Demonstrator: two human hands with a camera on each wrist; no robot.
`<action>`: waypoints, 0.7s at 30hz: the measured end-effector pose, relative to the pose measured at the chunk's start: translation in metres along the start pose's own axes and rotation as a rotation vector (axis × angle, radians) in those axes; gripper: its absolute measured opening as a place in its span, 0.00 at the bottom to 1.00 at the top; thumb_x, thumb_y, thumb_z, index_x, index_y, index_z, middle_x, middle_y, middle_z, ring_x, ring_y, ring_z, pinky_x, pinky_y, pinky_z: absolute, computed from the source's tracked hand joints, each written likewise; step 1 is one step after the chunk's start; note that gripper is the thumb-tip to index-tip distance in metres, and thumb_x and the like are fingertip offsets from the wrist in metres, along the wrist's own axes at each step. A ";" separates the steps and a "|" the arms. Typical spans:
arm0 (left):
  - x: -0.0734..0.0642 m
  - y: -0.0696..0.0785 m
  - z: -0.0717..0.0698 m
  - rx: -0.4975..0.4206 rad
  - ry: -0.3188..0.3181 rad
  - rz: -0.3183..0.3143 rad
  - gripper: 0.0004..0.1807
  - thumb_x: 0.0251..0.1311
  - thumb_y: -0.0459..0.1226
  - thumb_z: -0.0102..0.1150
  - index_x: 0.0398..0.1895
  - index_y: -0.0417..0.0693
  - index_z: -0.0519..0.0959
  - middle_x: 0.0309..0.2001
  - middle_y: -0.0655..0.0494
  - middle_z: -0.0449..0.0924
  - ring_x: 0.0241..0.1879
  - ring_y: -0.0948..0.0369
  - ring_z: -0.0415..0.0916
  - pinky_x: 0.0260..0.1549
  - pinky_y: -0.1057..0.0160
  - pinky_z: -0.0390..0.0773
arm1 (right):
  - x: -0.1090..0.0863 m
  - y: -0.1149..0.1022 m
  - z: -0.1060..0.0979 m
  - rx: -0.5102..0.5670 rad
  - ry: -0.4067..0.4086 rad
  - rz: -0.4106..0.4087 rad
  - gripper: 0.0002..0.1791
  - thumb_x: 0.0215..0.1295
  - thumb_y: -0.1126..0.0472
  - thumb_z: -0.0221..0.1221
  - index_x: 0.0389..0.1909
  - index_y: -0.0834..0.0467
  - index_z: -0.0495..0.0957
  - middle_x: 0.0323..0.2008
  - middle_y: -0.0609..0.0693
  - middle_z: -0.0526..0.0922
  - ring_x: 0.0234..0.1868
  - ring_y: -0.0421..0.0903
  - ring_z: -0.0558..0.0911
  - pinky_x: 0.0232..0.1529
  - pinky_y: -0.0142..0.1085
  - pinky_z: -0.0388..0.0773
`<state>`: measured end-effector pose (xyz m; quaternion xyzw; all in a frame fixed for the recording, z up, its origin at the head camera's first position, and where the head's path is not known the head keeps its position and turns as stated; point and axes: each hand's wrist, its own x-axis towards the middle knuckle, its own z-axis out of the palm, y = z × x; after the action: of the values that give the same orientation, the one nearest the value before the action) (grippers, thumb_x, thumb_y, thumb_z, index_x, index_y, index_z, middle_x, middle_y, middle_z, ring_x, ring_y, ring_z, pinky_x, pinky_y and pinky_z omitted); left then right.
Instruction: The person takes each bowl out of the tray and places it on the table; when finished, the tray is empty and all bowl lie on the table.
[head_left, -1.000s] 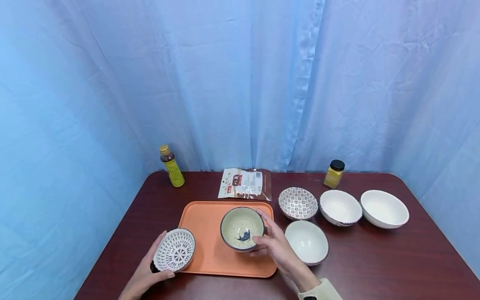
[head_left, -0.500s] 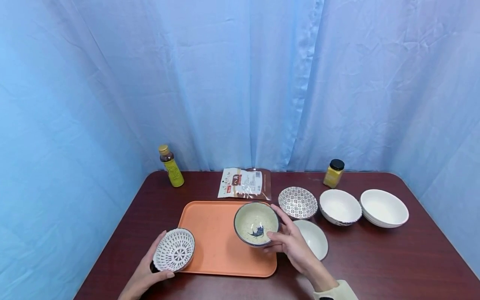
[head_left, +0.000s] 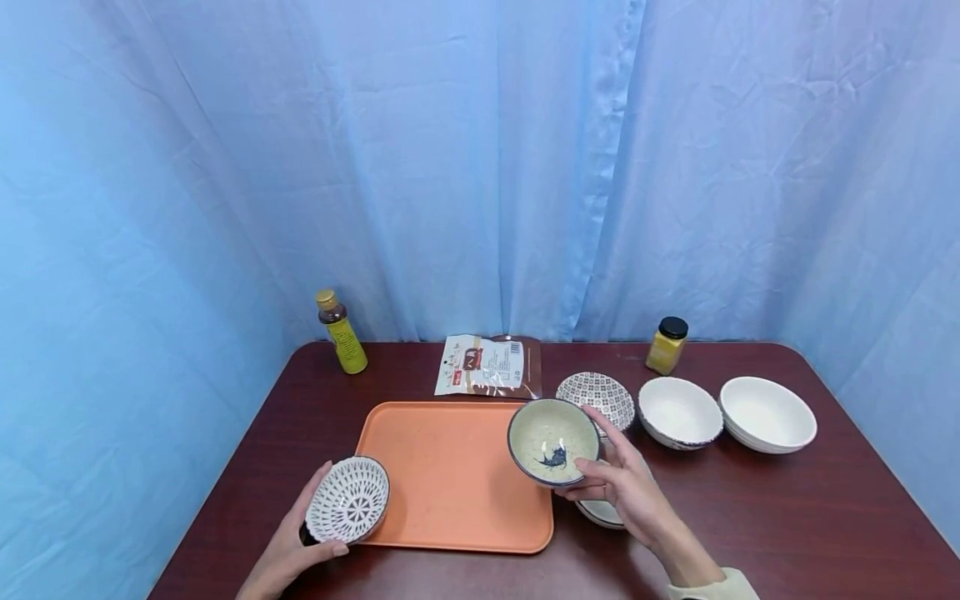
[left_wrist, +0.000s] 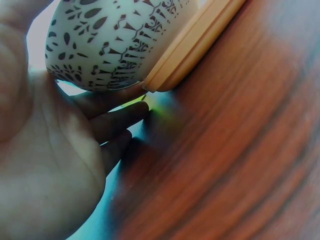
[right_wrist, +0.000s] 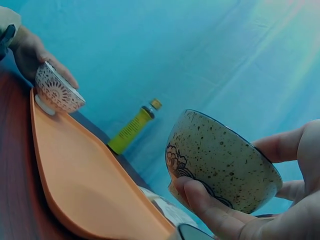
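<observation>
My left hand (head_left: 292,537) holds a black-and-white patterned bowl (head_left: 348,500) at the left end of an orange tray (head_left: 450,483). Thumb and fingers are spread round the sides of that bowl; in the left wrist view its outer wall (left_wrist: 110,45) is close against the tray edge. My right hand (head_left: 630,492) grips a pale green bowl (head_left: 547,433) with a blue fish drawn inside, raised above the tray's right edge. Its speckled outside (right_wrist: 225,160) shows in the right wrist view. Below this hand, a plain white bowl (head_left: 602,513) is mostly hidden.
A grey-patterned bowl (head_left: 600,398), a white bowl (head_left: 680,412) and a stack of white bowls (head_left: 767,414) stand on the right. Behind the tray lies a food packet (head_left: 489,367). A green-labelled bottle (head_left: 343,337) and a yellow jar (head_left: 667,348) stand at the back.
My right hand has carried the green bowl rightward from over the tray's middle to its right edge, now covering much of the plain white bowl. The left hand and its bowl have stayed put.
</observation>
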<state>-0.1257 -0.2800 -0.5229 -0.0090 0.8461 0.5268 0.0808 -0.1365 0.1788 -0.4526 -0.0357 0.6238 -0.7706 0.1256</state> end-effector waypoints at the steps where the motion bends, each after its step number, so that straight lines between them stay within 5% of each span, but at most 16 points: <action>1: 0.000 0.000 0.000 -0.003 0.001 0.002 0.63 0.45 0.37 0.75 0.82 0.55 0.44 0.81 0.47 0.46 0.59 0.90 0.47 0.68 0.33 0.50 | -0.001 0.000 -0.003 0.000 -0.001 -0.012 0.45 0.72 0.68 0.52 0.81 0.51 0.38 0.64 0.75 0.63 0.37 0.51 0.90 0.42 0.46 0.86; 9: 0.000 -0.001 0.001 -0.019 0.001 0.024 0.63 0.45 0.35 0.75 0.82 0.54 0.44 0.81 0.48 0.47 0.57 0.93 0.49 0.67 0.34 0.51 | -0.011 0.001 -0.028 0.067 -0.063 -0.106 0.39 0.72 0.70 0.51 0.77 0.38 0.51 0.54 0.51 0.78 0.40 0.50 0.90 0.43 0.48 0.85; 21: -0.001 0.001 0.001 -0.028 -0.001 0.011 0.63 0.44 0.35 0.75 0.81 0.54 0.44 0.81 0.48 0.46 0.60 0.89 0.49 0.68 0.34 0.51 | -0.028 0.002 -0.071 0.170 -0.138 -0.201 0.36 0.74 0.75 0.42 0.72 0.35 0.57 0.51 0.51 0.85 0.43 0.50 0.89 0.44 0.44 0.86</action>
<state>-0.1243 -0.2793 -0.5225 -0.0051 0.8385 0.5392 0.0782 -0.1243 0.2531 -0.4669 -0.1402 0.5394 -0.8251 0.0929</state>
